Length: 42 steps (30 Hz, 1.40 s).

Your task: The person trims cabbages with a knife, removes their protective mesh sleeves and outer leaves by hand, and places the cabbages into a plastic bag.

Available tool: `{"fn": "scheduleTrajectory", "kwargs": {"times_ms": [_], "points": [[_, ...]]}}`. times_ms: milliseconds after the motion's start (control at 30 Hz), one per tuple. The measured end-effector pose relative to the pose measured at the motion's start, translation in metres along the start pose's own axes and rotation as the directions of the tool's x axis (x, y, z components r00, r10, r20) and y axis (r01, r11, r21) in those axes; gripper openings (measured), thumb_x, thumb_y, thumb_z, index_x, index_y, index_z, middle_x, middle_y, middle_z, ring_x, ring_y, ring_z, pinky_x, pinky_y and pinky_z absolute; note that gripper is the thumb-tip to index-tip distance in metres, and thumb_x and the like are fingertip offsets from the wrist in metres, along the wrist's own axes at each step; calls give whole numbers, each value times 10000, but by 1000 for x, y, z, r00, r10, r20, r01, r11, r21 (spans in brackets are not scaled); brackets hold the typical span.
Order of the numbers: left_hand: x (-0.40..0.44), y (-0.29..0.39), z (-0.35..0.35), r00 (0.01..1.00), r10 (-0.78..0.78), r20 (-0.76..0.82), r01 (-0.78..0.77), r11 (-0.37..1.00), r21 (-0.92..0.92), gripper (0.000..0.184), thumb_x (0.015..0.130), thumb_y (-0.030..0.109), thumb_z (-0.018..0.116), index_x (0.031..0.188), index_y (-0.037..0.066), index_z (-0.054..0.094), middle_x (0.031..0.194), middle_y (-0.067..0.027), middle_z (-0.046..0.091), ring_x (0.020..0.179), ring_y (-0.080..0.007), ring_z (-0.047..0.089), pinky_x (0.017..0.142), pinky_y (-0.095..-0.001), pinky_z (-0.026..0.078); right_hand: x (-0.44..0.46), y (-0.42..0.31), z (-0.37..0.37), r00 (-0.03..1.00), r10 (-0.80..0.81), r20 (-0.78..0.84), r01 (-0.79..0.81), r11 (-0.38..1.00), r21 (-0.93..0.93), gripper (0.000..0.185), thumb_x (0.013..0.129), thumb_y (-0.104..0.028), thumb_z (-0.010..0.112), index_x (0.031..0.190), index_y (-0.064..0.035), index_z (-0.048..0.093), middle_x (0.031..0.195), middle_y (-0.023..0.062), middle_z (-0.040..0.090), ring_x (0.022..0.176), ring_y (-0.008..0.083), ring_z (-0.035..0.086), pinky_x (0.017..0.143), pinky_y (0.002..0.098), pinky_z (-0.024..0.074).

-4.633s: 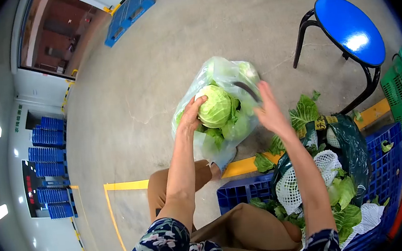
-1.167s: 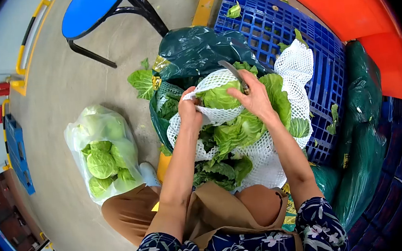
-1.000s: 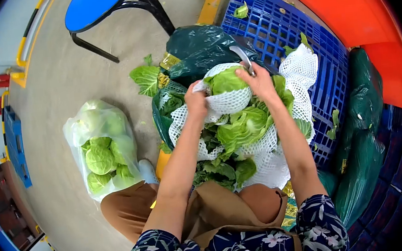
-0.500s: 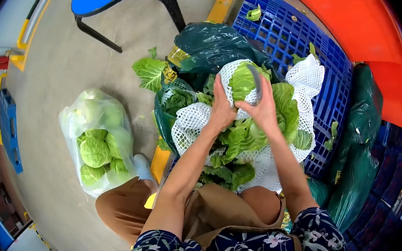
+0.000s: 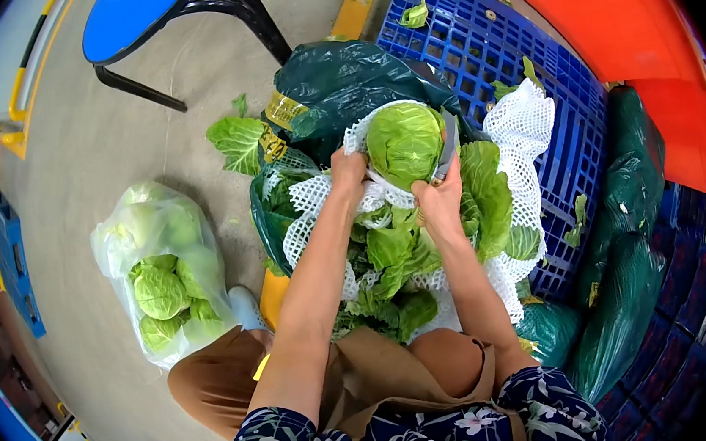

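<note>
A round green cabbage [image 5: 404, 146] sits in front of me, its top bare and a white foam net [image 5: 356, 138] pulled down around its left side and underside. My left hand [image 5: 349, 172] is closed on the net's edge at the cabbage's left. On the other side, my right hand [image 5: 443, 199] grips a knife, whose flat grey blade [image 5: 450, 140] stands along the cabbage's right side; the handle is hidden in the palm. The right thumb presses near the cabbage's lower edge. Loose outer leaves [image 5: 394, 246] and more foam nets [image 5: 522, 123] lie below and beside it.
A dark green plastic bag [image 5: 356, 80] lies behind the cabbage, on a blue plastic pallet [image 5: 472, 47]. To the left, a clear bag of cabbages [image 5: 159, 282] stands on the floor. A blue stool [image 5: 134, 20] is at upper left; filled green bags [image 5: 622, 194] lie at right.
The foam net has slid down off the cabbage's upper part, exposing more of it. My left hand has moved from the cabbage's side to the net; the knife stays in my right hand.
</note>
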<state>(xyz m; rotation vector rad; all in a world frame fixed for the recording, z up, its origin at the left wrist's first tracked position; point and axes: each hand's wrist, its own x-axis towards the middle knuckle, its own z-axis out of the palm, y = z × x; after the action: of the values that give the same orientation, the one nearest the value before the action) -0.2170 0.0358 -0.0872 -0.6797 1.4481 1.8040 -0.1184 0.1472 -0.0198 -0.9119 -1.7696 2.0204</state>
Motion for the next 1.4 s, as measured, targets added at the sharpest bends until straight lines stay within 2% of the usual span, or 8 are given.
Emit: {"fn": "scheduleTrajectory", "kwargs": {"times_ms": [167, 300, 400, 567, 733, 1000, 1300, 1400], "points": [[33, -44, -12, 792, 579, 193, -608, 779, 154, 396, 816, -113, 546, 1195, -1, 535, 1078, -121, 640, 910, -238, 642, 698, -346, 525, 0, -4, -5, 998, -14, -68, 16, 1000, 23, 689, 691, 149, 458, 1337, -88, 483, 836, 15, 569, 530, 74, 462, 454, 234, 387], [-45, -6, -7, 918, -32, 396, -40, 984, 174, 510, 803, -48, 644, 1284, 21, 488, 1167, -108, 607, 1010, -217, 606, 763, -338, 535, -24, -67, -6, 996, -51, -72, 44, 994, -96, 574, 702, 136, 454, 1230, -52, 583, 715, -12, 516, 517, 64, 452, 464, 232, 392], [-68, -21, -1, 816, -101, 570, -136, 923, 359, 632, 786, 82, 730, 1341, 25, 433, 1133, -104, 620, 967, -232, 623, 757, -326, 537, -26, -71, -12, 992, -102, -68, 90, 983, -157, 519, 707, 124, 461, 1186, -21, 599, 743, 11, 541, 518, 70, 474, 471, 228, 405], [-81, 17, -13, 944, 267, 192, -305, 489, 818, 927, 650, 292, 837, 1392, 61, 332, 1320, -187, 476, 1181, -319, 517, 816, -385, 522, 10, -41, -37, 974, 157, -162, -146, 986, 77, 467, 712, 118, 481, 1152, -7, 577, 863, 68, 606, 500, 121, 512, 431, 259, 443], [-85, 67, 6, 528, 407, 746, -742, -206, 638, 932, 553, 331, 855, 1349, 115, 419, 1386, -136, 394, 1316, -361, 343, 992, -516, 353, 16, -38, -38, 963, 263, -56, -253, 957, 143, 466, 724, 111, 512, 1169, -11, 578, 838, 68, 596, 507, 117, 514, 393, 255, 446], [-79, 69, 64, 594, 109, 797, -743, -306, 595, 859, 481, 458, 849, 1208, 107, 555, 1313, -69, 436, 1273, -320, 353, 910, -524, 343, 13, -48, -29, 954, -296, 58, 291, 853, -434, 472, 743, -95, 730, 1166, 35, 568, 903, 80, 660, 773, 129, 583, 739, 275, 477], [-77, 50, -28, 431, 451, 781, -833, -133, 537, 833, 543, 341, 867, 1245, 155, 458, 1372, -167, 342, 1274, -364, 349, 1013, -475, 337, 43, 13, -86, 964, -85, -254, -15, 930, -368, 111, 728, 3, 612, 830, 10, 654, 582, 19, 560, 501, 89, 485, 478, 284, 405], [-67, -7, -101, 495, 631, 597, -856, 237, 460, 907, 551, 282, 885, 1280, 153, 361, 1416, -177, 284, 1331, -351, 303, 1094, -469, 277, 61, 20, -94, 933, 108, -343, -133, 990, -49, 16, 751, 3, 595, 754, 11, 609, 545, 41, 530, 384, 148, 472, 334, 317, 343]]}}
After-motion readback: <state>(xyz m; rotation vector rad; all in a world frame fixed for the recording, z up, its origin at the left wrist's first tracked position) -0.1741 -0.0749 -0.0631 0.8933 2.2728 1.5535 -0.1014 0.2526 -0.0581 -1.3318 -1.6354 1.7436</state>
